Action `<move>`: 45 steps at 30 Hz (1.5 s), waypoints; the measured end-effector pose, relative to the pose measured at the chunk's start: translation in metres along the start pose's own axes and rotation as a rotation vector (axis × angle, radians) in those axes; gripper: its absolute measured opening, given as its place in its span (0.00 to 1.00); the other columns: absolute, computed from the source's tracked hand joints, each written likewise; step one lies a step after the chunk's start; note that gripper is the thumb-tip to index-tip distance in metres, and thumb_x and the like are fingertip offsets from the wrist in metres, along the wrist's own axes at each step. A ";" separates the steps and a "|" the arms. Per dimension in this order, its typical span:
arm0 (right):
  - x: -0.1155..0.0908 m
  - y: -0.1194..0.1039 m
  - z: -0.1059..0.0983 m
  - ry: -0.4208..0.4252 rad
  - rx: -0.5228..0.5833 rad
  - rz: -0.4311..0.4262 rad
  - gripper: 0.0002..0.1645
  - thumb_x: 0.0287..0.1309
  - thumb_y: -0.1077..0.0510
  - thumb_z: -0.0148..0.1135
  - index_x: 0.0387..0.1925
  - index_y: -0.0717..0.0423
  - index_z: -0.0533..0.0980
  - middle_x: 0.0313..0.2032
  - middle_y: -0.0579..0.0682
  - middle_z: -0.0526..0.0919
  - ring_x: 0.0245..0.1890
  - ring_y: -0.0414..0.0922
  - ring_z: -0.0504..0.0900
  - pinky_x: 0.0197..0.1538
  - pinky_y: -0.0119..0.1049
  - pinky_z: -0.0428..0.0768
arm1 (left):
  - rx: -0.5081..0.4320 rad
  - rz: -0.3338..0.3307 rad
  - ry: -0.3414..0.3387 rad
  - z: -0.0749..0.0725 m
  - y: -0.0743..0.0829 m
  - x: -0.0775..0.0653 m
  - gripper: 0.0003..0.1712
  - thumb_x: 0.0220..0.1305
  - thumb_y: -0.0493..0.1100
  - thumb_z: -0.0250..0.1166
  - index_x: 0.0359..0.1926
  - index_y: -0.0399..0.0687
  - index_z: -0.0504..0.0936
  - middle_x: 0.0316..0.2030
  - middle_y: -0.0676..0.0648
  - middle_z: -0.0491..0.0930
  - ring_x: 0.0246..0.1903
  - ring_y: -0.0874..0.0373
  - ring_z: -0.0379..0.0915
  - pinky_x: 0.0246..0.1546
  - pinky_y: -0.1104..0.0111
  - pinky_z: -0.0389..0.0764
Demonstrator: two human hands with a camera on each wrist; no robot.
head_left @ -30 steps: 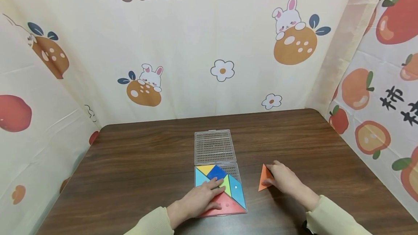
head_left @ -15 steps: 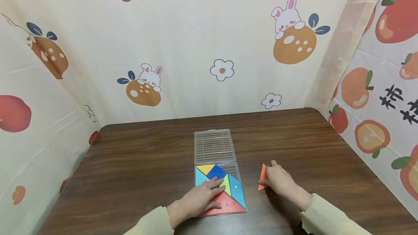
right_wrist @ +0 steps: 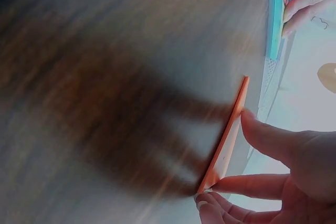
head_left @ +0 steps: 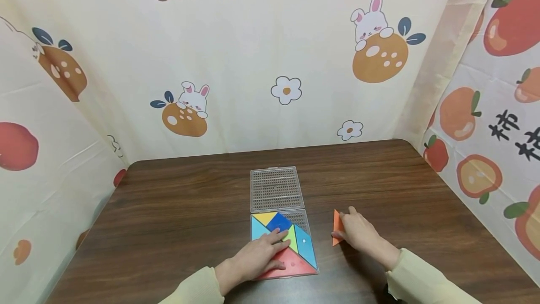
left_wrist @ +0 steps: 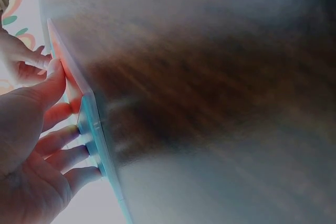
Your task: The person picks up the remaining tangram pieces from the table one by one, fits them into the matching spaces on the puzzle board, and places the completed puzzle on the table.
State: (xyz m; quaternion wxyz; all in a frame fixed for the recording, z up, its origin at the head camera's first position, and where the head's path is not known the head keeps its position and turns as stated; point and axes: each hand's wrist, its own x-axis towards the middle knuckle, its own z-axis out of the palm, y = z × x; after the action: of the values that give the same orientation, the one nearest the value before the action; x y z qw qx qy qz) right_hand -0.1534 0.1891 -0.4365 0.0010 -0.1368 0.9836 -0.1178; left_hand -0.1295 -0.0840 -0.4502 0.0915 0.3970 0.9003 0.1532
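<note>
My left hand (head_left: 259,254) rests with fingers spread on flat tangram pieces in a clear plastic case, its thumb on the large red triangle (head_left: 295,265). Under and around the fingers lie a blue piece (head_left: 280,222), a lime-green triangle (head_left: 292,238), a teal piece (head_left: 306,247) and a yellow triangle (head_left: 265,218). To the right of the case, my right hand (head_left: 360,233) pinches an orange triangle (head_left: 337,229) between thumb and fingers. In the right wrist view the orange triangle (right_wrist: 226,145) appears low over the table; whether it touches is unclear.
The gridded, see-through lid (head_left: 277,189) lies folded back behind the case. One bare gridded patch (head_left: 300,219) shows at the case's upper right. A dark wooden table (head_left: 181,210) carries everything, with printed curtains (head_left: 249,50) behind and at both sides.
My right hand has shifted left, covering more of the orange triangle, and the triangle's upper tip has turned slightly left. My left hand stays on the pieces.
</note>
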 end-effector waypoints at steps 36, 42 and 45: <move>0.015 0.012 -0.006 -0.094 0.104 -0.226 0.29 0.36 0.63 0.72 0.45 0.68 0.76 0.29 0.50 0.69 0.28 0.42 0.66 0.28 0.32 0.69 | -0.008 0.006 -0.003 0.000 -0.001 0.001 0.31 0.58 0.59 0.53 0.59 0.49 0.69 0.61 0.47 0.61 0.61 0.49 0.55 0.50 0.56 0.68; 0.018 0.019 -0.008 -0.116 0.119 -0.356 0.28 0.35 0.68 0.71 0.44 0.68 0.76 0.29 0.49 0.68 0.28 0.41 0.65 0.27 0.30 0.69 | -0.018 -0.007 -0.015 -0.001 -0.001 0.000 0.31 0.58 0.59 0.54 0.59 0.49 0.68 0.62 0.48 0.61 0.61 0.50 0.54 0.50 0.56 0.68; 0.019 0.022 -0.008 -0.132 0.120 -0.384 0.27 0.35 0.69 0.70 0.44 0.66 0.77 0.30 0.49 0.69 0.29 0.41 0.66 0.28 0.30 0.69 | -0.019 -0.009 -0.018 -0.001 0.000 0.000 0.32 0.58 0.59 0.54 0.60 0.50 0.68 0.62 0.48 0.61 0.61 0.50 0.55 0.50 0.55 0.68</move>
State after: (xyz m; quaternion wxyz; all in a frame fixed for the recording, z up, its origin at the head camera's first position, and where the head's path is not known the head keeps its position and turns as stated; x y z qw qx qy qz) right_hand -0.1774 0.2065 -0.4329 0.0509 -0.3289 0.9285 -0.1648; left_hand -0.1299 -0.0840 -0.4494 0.1041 0.3935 0.8997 0.1579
